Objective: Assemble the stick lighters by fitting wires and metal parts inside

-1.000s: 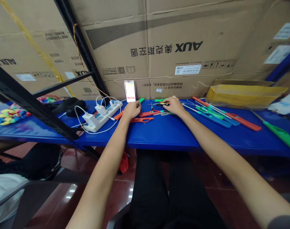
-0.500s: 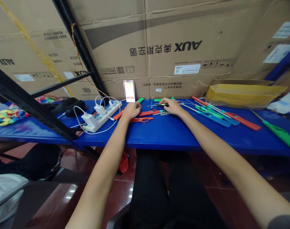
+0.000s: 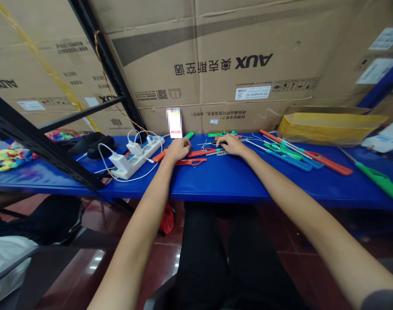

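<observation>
Reaching over a blue surface (image 3: 222, 183), a person curls the right hand (image 3: 229, 144) around a dark tool (image 3: 213, 142); the bent left hand (image 3: 179, 149), its hold unclear, is beside a red casing (image 3: 201, 153).

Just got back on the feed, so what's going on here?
At a blue table, the person's right grip holds a small dark tool. The left grip rests by a red lighter; whether it holds anything is hidden. More lighters lie off to the right, and a lit phone stands behind the left grip.
</observation>
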### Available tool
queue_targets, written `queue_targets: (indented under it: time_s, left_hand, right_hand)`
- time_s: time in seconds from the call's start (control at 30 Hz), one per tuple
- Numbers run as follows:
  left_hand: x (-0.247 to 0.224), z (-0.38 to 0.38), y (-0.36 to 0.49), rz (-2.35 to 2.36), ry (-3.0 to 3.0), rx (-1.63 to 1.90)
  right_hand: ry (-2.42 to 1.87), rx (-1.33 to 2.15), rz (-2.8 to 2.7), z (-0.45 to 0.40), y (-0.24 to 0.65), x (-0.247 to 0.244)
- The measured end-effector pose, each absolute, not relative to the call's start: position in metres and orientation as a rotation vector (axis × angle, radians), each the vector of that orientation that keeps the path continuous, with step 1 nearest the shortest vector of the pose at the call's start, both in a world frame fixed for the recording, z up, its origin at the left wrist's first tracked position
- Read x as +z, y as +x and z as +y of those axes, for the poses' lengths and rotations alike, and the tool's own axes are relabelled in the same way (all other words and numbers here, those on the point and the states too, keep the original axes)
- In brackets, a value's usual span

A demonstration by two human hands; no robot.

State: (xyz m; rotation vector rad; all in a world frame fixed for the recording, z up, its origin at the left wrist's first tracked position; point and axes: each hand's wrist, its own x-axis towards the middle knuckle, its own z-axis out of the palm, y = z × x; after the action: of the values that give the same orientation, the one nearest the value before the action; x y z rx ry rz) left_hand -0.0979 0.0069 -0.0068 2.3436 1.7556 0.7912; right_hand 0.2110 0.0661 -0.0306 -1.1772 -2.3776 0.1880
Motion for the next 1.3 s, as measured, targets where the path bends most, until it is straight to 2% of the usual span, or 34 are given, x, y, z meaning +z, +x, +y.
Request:
queue_targets:
  time_s: [0.43,0.87,1.3]
  left_hand:
    - [-0.005,0.002,-0.086,1.642,2.486,0.685]
    - [-0.004,0.002,-0.086,1.699,2.492,0.756]
    - [-0.001,-0.005,-0.082,1.662,2.462,0.859]
  right_hand:
    - [-1.263,0.192,-2.194,0.049,0.204,-0.017]
    - [-1.230,0.279,-1.828,0.055,0.210,-0.015]
    - [-1.087,0.425,-1.779,0.046,0.203,-0.009]
